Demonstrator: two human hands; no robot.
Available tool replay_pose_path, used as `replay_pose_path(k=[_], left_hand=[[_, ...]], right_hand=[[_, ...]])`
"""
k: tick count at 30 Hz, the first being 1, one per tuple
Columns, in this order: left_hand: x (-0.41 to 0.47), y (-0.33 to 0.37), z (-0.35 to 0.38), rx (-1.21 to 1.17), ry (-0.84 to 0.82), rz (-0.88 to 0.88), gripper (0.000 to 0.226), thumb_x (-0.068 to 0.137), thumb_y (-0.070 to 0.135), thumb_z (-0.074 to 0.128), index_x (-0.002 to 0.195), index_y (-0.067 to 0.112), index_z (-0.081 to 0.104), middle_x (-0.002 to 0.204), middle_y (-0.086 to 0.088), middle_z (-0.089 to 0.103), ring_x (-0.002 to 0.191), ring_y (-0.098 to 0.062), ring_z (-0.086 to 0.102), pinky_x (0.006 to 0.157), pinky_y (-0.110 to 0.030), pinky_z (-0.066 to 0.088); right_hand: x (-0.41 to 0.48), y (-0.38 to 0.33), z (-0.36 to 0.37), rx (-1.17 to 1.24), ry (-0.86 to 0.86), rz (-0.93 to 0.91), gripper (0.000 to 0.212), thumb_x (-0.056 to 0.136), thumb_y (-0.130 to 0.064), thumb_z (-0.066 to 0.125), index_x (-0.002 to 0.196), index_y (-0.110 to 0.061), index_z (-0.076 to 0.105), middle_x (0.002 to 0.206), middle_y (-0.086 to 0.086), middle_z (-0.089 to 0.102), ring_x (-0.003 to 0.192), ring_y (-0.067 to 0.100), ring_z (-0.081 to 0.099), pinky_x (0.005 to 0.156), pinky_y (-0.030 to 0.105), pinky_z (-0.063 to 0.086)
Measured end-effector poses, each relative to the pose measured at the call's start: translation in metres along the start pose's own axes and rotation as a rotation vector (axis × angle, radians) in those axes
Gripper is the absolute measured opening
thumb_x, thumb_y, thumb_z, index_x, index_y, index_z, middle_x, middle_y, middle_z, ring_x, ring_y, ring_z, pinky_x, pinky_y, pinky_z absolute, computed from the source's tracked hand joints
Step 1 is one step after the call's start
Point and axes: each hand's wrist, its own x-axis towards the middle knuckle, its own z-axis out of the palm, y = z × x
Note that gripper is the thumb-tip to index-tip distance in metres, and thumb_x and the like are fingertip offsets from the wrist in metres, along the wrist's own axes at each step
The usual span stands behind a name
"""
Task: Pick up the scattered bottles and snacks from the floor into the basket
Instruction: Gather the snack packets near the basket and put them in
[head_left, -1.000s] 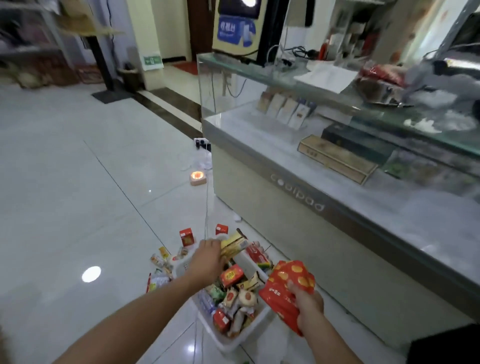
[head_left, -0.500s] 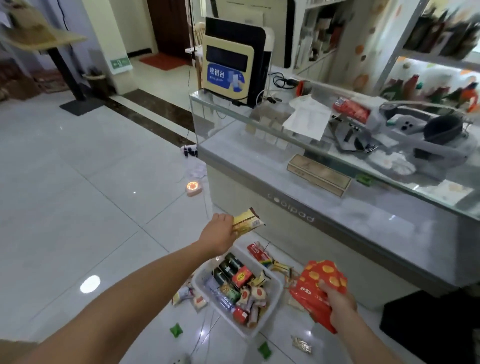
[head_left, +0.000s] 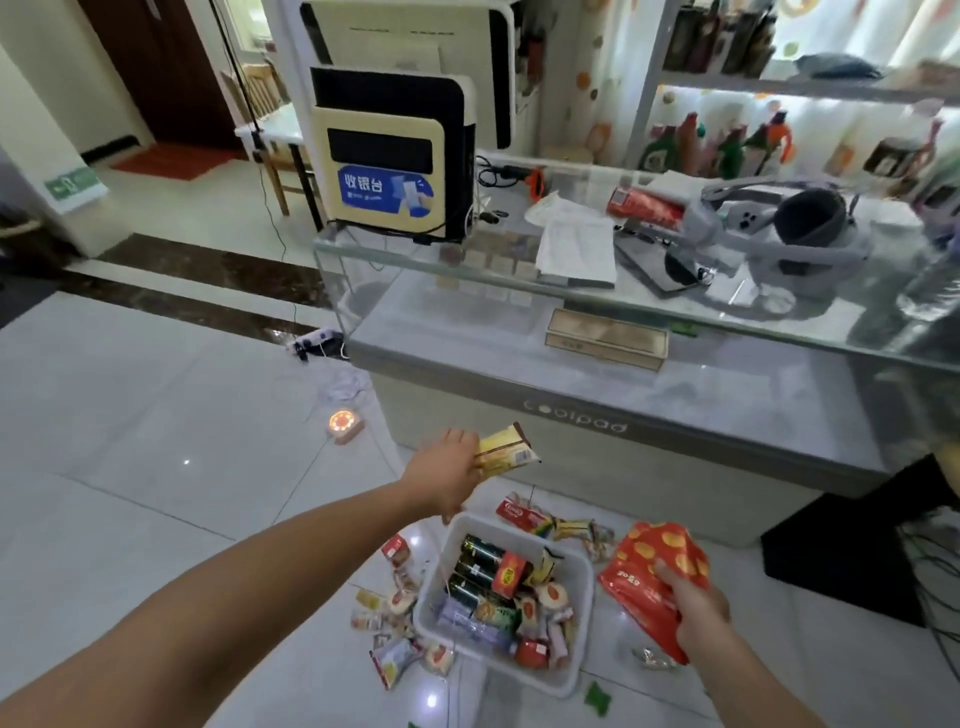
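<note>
— Lifting away from the basket (head_left: 524, 675)?
— Yes. A moment ago the left hand (head_left: 447, 478) was low at it; now it pinches the yellow snack pack (head_left: 506, 454) up above the far rim. The right hand (head_left: 696, 608) grips the red bag (head_left: 649, 577) just beside the basket. Neither is dropped in yet.

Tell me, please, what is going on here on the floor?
A person is filling a white basket on the floor. The left hand holds a yellow packet in the air near the basket; the right hand grips a red bag beside it. The basket holds bottles and snacks, and more packets lie around it.
</note>
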Motion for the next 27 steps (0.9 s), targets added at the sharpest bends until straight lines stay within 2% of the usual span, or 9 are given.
replay_pose_path(k=[4,6,11,13,15,17,21,27], left_hand=[[0.017,-0.013,0.005,0.04,-0.015,0.115,0.032,0.095,0.031,0.05,0.121,0.014,0.047,0.12,-0.005,0.051,0.105,-0.017,0.045,0.087,-0.028,0.041],[0.028,-0.023,0.005,0.048,-0.039,0.181,0.033,0.095,0.031,0.05,0.123,0.014,0.047,0.119,-0.004,0.05,0.104,-0.014,0.044,0.085,-0.025,0.038],[0.061,-0.078,-0.01,0.021,-0.058,0.32,0.033,0.094,0.03,0.05,0.122,0.012,0.048,0.119,-0.007,0.051,0.106,-0.018,0.044,0.093,-0.031,0.043],[0.068,-0.111,-0.017,0.048,-0.08,0.361,0.034,0.094,0.029,0.051,0.121,0.009,0.048,0.12,-0.009,0.052,0.108,-0.021,0.044,0.094,-0.033,0.042],[0.068,-0.145,-0.028,0.079,-0.118,0.393,0.033,0.094,0.029,0.05,0.12,0.008,0.049,0.12,-0.01,0.052,0.108,-0.023,0.044,0.094,-0.033,0.04],[0.066,-0.172,-0.039,0.118,-0.159,0.44,0.033,0.094,0.03,0.05,0.119,0.009,0.049,0.119,-0.01,0.053,0.107,-0.022,0.044,0.094,-0.033,0.04],[0.068,-0.193,-0.063,0.139,-0.172,0.54,0.032,0.094,0.028,0.049,0.12,0.009,0.049,0.121,-0.011,0.052,0.108,-0.023,0.044,0.093,-0.033,0.04],[0.062,-0.195,-0.07,0.176,-0.175,0.66,0.03,0.094,0.029,0.049,0.115,0.008,0.048,0.119,-0.012,0.052,0.108,-0.024,0.043,0.092,-0.036,0.041]], right_hand=[[-0.006,0.01,0.01,0.023,0.102,-0.017,0.05,0.074,-0.009,0.078,0.116,0.002,0.055,0.103,0.017,0.063,0.097,0.04,0.064,0.087,0.054,0.051],[-0.014,0.016,0.015,0.059,0.133,-0.018,0.051,0.074,-0.011,0.078,0.117,0.002,0.054,0.103,0.018,0.063,0.097,0.042,0.064,0.087,0.056,0.051],[0.0,0.054,0.051,0.186,0.264,-0.051,0.064,0.064,-0.024,0.086,0.118,-0.006,0.056,0.112,0.019,0.062,0.098,0.042,0.062,0.086,0.062,0.049],[-0.02,0.076,0.076,0.23,0.329,-0.012,0.076,0.054,-0.032,0.091,0.118,-0.008,0.058,0.12,0.02,0.059,0.097,0.039,0.062,0.084,0.057,0.05],[-0.071,0.085,0.108,0.305,0.374,0.007,0.064,0.069,-0.017,0.083,0.124,0.0,0.054,0.121,0.023,0.059,0.099,0.038,0.062,0.082,0.047,0.05],[-0.108,0.095,0.132,0.362,0.402,0.043,0.055,0.077,-0.008,0.075,0.125,0.004,0.052,0.122,0.025,0.059,0.096,0.034,0.061,0.082,0.046,0.049],[-0.146,0.12,0.159,0.407,0.467,0.084,0.064,0.074,-0.013,0.079,0.129,0.001,0.048,0.124,0.024,0.058,0.107,0.04,0.06,0.088,0.052,0.049],[-0.168,0.144,0.179,0.424,0.534,0.086,0.064,0.073,-0.016,0.08,0.126,0.002,0.051,0.122,0.027,0.059,0.105,0.042,0.061,0.091,0.055,0.049]])
